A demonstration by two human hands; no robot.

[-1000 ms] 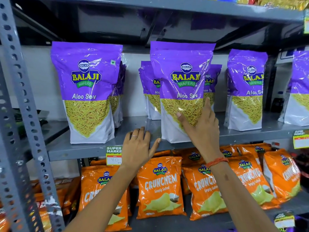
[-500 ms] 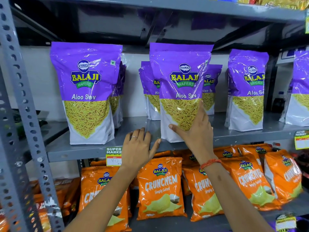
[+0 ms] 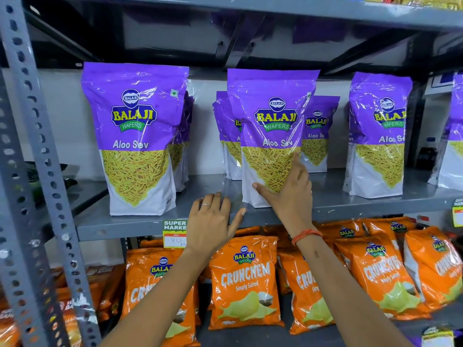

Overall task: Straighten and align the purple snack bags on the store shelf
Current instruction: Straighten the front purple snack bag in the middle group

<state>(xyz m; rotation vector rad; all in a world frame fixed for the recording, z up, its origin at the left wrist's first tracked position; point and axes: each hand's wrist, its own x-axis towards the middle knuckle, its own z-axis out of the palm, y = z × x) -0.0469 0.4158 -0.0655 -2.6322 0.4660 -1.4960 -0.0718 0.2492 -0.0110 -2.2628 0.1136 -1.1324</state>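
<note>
So we've got our right hand (image 3: 288,194) spread open, flat against the lower front of the middle purple snack bag (image 3: 271,136), which stands upright on the grey shelf (image 3: 150,221); left hand (image 3: 213,221) open too, resting on the shelf edge just beside it, gripping nothing.

Even, bright overhead light. Glare streaks on the glossy purple bags (image 3: 271,113). Deep shadow under the upper shelf (image 3: 250,6). Wide-angle bending at the edges; focus sharp.

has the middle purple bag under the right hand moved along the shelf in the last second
Yes. The middle purple bag has slid left along the shelf, its base nearer the price tag, with the right hand pressed against it.
</note>
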